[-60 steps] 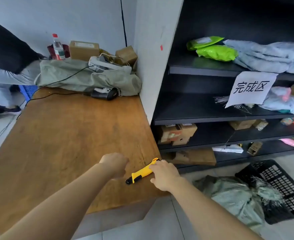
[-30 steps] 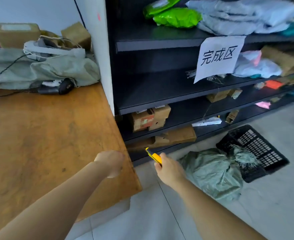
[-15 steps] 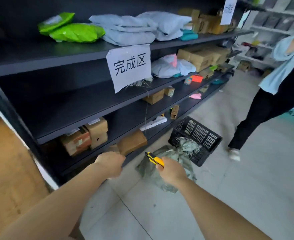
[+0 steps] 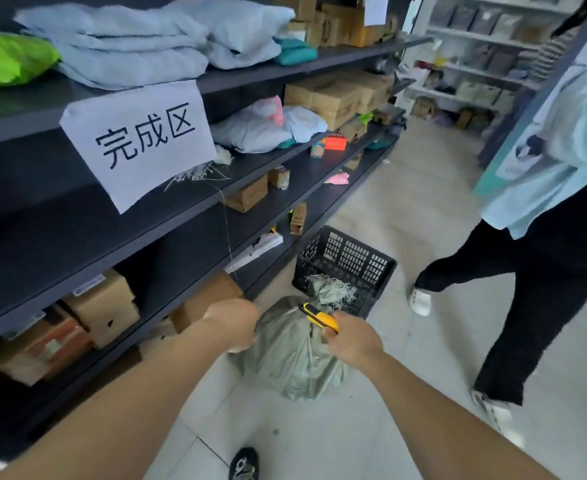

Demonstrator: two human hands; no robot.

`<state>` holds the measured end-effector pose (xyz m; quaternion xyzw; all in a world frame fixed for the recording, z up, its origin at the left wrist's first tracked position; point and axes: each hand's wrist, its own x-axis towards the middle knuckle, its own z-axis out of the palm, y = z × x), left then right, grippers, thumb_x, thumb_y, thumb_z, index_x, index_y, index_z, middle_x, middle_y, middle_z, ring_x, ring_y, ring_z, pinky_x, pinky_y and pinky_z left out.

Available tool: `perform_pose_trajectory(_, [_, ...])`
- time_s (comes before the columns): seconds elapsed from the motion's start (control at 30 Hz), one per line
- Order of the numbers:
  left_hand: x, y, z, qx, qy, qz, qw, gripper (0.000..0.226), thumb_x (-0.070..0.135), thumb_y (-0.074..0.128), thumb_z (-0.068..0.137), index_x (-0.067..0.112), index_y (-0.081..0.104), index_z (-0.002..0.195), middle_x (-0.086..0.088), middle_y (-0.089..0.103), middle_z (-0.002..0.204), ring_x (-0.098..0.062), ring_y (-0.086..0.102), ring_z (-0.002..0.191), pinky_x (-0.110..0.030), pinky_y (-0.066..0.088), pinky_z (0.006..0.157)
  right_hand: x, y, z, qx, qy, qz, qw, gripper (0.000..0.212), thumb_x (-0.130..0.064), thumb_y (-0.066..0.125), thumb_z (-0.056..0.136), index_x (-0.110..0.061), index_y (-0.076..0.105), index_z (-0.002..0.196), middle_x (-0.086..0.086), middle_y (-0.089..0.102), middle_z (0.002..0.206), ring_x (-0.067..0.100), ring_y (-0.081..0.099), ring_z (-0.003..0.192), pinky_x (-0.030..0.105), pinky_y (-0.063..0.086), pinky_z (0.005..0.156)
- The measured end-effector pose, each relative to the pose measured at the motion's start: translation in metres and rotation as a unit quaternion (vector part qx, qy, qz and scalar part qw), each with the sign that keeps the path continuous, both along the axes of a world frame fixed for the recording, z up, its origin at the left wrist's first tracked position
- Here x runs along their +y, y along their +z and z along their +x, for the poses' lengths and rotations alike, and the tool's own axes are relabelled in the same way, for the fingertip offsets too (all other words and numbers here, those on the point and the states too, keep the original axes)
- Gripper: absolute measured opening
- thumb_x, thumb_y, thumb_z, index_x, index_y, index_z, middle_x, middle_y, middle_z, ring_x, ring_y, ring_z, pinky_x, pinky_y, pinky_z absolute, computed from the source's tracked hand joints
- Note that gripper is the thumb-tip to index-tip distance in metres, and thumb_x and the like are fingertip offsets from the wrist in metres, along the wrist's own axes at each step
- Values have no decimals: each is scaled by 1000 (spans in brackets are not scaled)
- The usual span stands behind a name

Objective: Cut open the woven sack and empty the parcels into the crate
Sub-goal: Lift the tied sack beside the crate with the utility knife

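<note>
A grey-green woven sack (image 4: 293,362) lies full on the floor, its tied, frayed neck (image 4: 331,291) resting against the rim of a black plastic crate (image 4: 345,259) behind it. My right hand (image 4: 352,339) holds a yellow utility knife (image 4: 318,315) just above the sack, the knife's tip pointing toward the neck. My left hand (image 4: 233,323) is a closed fist at the sack's left edge; whether it pinches the fabric is hidden.
A black shelf rack (image 4: 146,216) with boxes, soft parcels and a paper sign (image 4: 139,140) runs along the left. A person (image 4: 544,237) in black trousers stands on the right, close to the crate. My shoe (image 4: 243,462) shows at the bottom.
I took the yellow knife from the wooden table with my right hand, turned right, and came up to the sack. Both hands are now over it; the person stands nearer.
</note>
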<state>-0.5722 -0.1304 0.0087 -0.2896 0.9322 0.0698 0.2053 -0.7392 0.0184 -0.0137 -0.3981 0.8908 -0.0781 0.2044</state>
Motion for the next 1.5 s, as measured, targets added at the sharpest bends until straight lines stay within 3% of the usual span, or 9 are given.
perform_pose_trajectory(0.07, [-18,-3,-28,-1,-14,1,1000,23,23,47,92,11,59,108,-9,62,109,-29,60,99,-35,49,69,-12,-1,-22,4,-15,4,1000,31,-37,44,97,-16,51,119,7,66,101,28,64,91,36,53,75])
perform_pose_trajectory(0.17, [-48,-5,-70,2,-36,9,999,26,27,49,92,13,58,112,-8,61,113,-29,60,102,-40,54,82,-32,-1,-56,1,-42,18,999,27,-39,44,97,-16,51,111,5,64,95,28,65,89,37,54,76])
perform_pose_trajectory(0.3, [-81,-7,-124,-9,-65,26,997,25,26,48,93,11,58,110,-9,61,113,-29,59,103,-42,53,85,-56,0,-97,9,-66,27,997,16,-37,44,97,-21,45,92,0,56,81,27,59,78,31,43,59])
perform_pose_trajectory(0.5, [-113,-20,-196,-28,-98,40,994,28,26,48,93,11,56,116,-10,59,118,-29,58,107,-38,51,84,-83,-6,-151,-22,-101,43,994,9,-28,48,90,-24,46,97,-5,52,73,21,56,64,29,46,59])
perform_pose_trajectory(0.77, [-141,-65,-292,-76,-105,52,990,29,26,48,94,9,56,116,-11,60,117,-29,59,106,-34,47,76,-115,-51,-242,-67,-107,70,990,22,-25,46,95,-13,46,114,8,61,99,30,60,87,35,49,72])
perform_pose_trajectory(1.0, [-163,-135,-361,-106,-79,98,986,46,29,47,92,17,47,136,-8,50,139,-28,51,124,-39,47,99,-138,-108,-319,-112,-91,59,988,23,-36,47,97,-16,48,108,5,56,90,28,58,83,33,44,68])
perform_pose_trajectory(1.07, [-166,-155,-375,-113,-79,100,985,46,28,47,91,18,48,136,-8,50,139,-28,50,125,-39,46,100,-143,-128,-333,-125,-99,58,986,23,-37,49,96,-16,50,106,7,60,92,31,61,87,33,45,68])
perform_pose_trajectory(1.27, [-180,-234,-406,-142,-90,130,977,40,33,47,92,15,54,127,-10,58,128,-29,57,115,-38,50,91,-158,-197,-350,-157,-147,49,975,16,-36,51,94,-20,45,92,4,56,77,27,54,67,31,41,56])
perform_pose_trajectory(1.5, [-186,-337,-423,-179,-124,150,964,30,27,48,93,12,55,118,-11,59,122,-29,58,112,-41,51,89,-165,-291,-340,-219,-240,40,945,24,-39,57,91,-15,55,96,7,62,81,33,62,79,35,46,63])
